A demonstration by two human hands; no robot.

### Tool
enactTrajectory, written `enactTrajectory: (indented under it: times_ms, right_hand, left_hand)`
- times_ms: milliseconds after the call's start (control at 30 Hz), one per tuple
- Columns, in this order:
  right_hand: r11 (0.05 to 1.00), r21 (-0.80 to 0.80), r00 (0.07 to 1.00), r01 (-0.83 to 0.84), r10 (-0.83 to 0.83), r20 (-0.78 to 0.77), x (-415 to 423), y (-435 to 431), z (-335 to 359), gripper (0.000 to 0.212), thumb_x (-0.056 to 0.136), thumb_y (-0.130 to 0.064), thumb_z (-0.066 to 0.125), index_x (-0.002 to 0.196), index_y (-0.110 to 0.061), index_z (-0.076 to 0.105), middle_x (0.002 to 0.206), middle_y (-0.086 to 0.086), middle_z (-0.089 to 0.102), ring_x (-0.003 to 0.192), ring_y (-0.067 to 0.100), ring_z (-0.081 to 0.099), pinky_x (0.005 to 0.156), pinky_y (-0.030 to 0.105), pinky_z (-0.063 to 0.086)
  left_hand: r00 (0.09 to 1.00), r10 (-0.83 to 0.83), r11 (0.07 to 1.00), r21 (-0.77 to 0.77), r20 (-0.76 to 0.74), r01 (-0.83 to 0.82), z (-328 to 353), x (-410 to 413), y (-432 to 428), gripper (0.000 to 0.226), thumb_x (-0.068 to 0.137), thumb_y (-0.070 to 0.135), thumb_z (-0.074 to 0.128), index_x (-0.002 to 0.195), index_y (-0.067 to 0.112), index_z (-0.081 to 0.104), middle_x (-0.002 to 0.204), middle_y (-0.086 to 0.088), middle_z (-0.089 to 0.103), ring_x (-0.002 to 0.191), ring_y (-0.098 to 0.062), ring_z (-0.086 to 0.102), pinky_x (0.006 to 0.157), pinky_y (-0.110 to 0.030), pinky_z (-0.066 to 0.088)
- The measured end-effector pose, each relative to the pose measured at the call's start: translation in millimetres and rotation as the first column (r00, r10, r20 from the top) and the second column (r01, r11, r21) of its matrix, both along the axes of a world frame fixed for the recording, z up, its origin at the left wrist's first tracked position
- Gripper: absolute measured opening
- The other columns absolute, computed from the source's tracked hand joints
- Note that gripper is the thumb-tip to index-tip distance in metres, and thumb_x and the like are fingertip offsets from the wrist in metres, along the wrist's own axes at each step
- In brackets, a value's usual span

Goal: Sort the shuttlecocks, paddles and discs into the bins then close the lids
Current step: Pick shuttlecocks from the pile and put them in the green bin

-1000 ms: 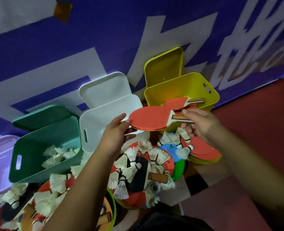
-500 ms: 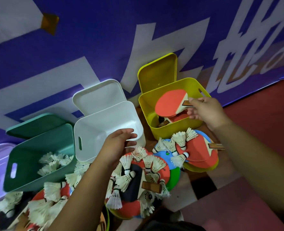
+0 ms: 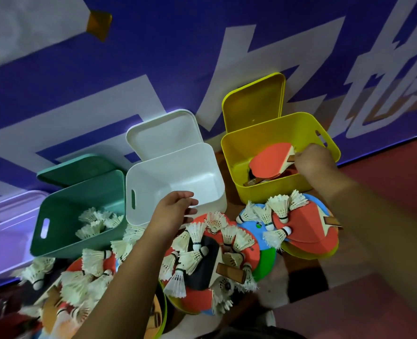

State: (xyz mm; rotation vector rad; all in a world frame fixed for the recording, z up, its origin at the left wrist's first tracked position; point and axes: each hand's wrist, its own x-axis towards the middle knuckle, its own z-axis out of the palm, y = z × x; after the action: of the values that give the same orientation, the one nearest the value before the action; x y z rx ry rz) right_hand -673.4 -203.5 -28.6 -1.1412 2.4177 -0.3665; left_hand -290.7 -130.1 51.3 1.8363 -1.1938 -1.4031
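Note:
Three open bins stand in a row: a green bin [image 3: 63, 231] holding several white shuttlecocks [image 3: 97, 220], an empty white bin [image 3: 175, 182] and a yellow bin [image 3: 271, 189] with paddles inside. My right hand [image 3: 312, 162] grips the wooden handle of a red paddle [image 3: 268, 162], which is inside the yellow bin on top of other paddles. My left hand [image 3: 175, 211] hovers at the white bin's near rim with relaxed fingers, holding nothing. In front lies a heap of shuttlecocks [image 3: 197, 255], red and black paddles [image 3: 307, 228] and coloured discs [image 3: 267, 263].
Each bin's lid stands open behind it: the yellow lid [image 3: 251, 104], the white lid [image 3: 163, 133] and the green lid [image 3: 77, 170]. A purple-and-white wall banner runs behind the bins. A translucent purple bin [image 3: 4, 226] sits at far left. Red floor lies to the right.
My right hand has carried the red paddle from above the pile into the yellow bin and lowered it onto the paddles there. My left hand let go of the blade and dropped to the white bin's rim.

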Motion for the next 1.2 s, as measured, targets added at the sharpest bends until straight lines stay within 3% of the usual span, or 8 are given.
enactTrajectory:
  times_ms: [133,267,467,667,833,967,1033,1200]
  right_hand:
    - [0.999,0.001,0.993,-0.033,0.033,-0.117,3,5,3,0.025,0.108,-0.017,0.052,0.125,-0.002,0.064,0.145,0.025,0.053,0.122,0.045,0.06,0.102,0.048,0.051]
    - [0.998,-0.048,0.998,0.046,-0.047,-0.029,8,14,0,0.046,0.11,-0.035,0.052,0.145,-0.007,0.051,0.167,0.032,0.016,0.109,0.052,0.064,0.095,0.049,0.052]
    - [0.978,-0.201,0.996,0.061,-0.047,0.073,23,28,-3,0.045,0.094,-0.016,0.063,0.136,-0.007,0.053,0.157,0.023,0.026,0.099,0.05,0.062,0.094,0.048,0.054]
    - [0.898,-0.435,0.989,-0.064,0.116,0.094,67,66,8,0.029,0.098,-0.012,0.061,0.126,-0.008,0.063,0.138,0.014,0.043,0.099,0.035,0.063,0.094,0.037,0.051]
    - [0.878,-0.437,0.931,-0.197,0.306,0.196,121,103,12,0.015,0.101,-0.013,0.059,0.111,-0.014,0.07,0.119,0.003,0.061,0.086,0.015,0.054,0.074,0.025,0.037]
    - [0.875,-0.342,0.842,-0.343,0.448,0.302,163,124,-1,0.016,0.1,-0.018,0.059,0.104,-0.026,0.072,0.111,-0.008,0.066,0.086,0.008,0.062,0.073,0.026,0.049]
    - [0.858,-0.299,0.805,-0.417,0.502,0.316,179,131,-7,0.016,0.101,-0.018,0.06,0.103,-0.026,0.073,0.109,-0.012,0.065,0.084,0.003,0.063,0.07,0.016,0.047]
    - [0.839,-0.205,0.78,-0.505,0.545,0.308,203,145,-26,0.015,0.098,-0.017,0.063,0.103,-0.024,0.075,0.112,-0.003,0.065,0.1,0.018,0.067,0.089,0.038,0.056]
  left_hand:
    - [1.0,0.014,1.0,0.025,-0.021,-0.014,-3,-3,8,0.022,0.105,0.014,0.053,0.119,0.016,0.07,0.109,-0.005,0.078,0.099,-0.029,0.075,0.084,-0.04,0.062]
    - [0.999,0.008,1.0,0.021,-0.038,-0.007,-3,-4,11,0.021,0.106,0.013,0.053,0.119,0.015,0.069,0.11,-0.007,0.077,0.096,-0.029,0.075,0.083,-0.039,0.061]
    - [0.999,0.005,1.0,0.007,-0.053,-0.005,-5,-1,12,0.022,0.106,0.012,0.052,0.118,0.015,0.07,0.107,-0.006,0.077,0.089,-0.024,0.075,0.082,-0.039,0.061]
    - [0.997,-0.017,1.0,0.018,-0.079,0.018,-14,1,17,0.022,0.106,0.011,0.053,0.116,0.013,0.071,0.106,-0.01,0.078,0.088,-0.027,0.074,0.082,-0.041,0.061]
    - [0.997,-0.059,0.998,0.031,-0.052,0.061,-29,9,26,0.02,0.104,0.012,0.054,0.113,0.015,0.072,0.1,-0.006,0.079,0.088,-0.026,0.073,0.079,-0.04,0.059]
    - [0.992,-0.106,0.994,0.01,0.062,0.106,-43,21,38,0.018,0.1,0.013,0.057,0.109,0.02,0.071,0.099,-0.002,0.078,0.088,-0.025,0.074,0.077,-0.041,0.059]
    - [0.974,-0.152,0.987,-0.019,0.167,0.158,-54,27,45,0.017,0.099,0.019,0.059,0.107,0.027,0.072,0.099,-0.003,0.076,0.085,-0.024,0.073,0.073,-0.04,0.059]
    - [0.822,-0.331,0.885,-0.149,0.463,0.441,-84,45,58,0.03,0.098,0.01,0.06,0.122,0.026,0.071,0.126,0.002,0.06,0.106,-0.02,0.066,0.095,-0.036,0.055]
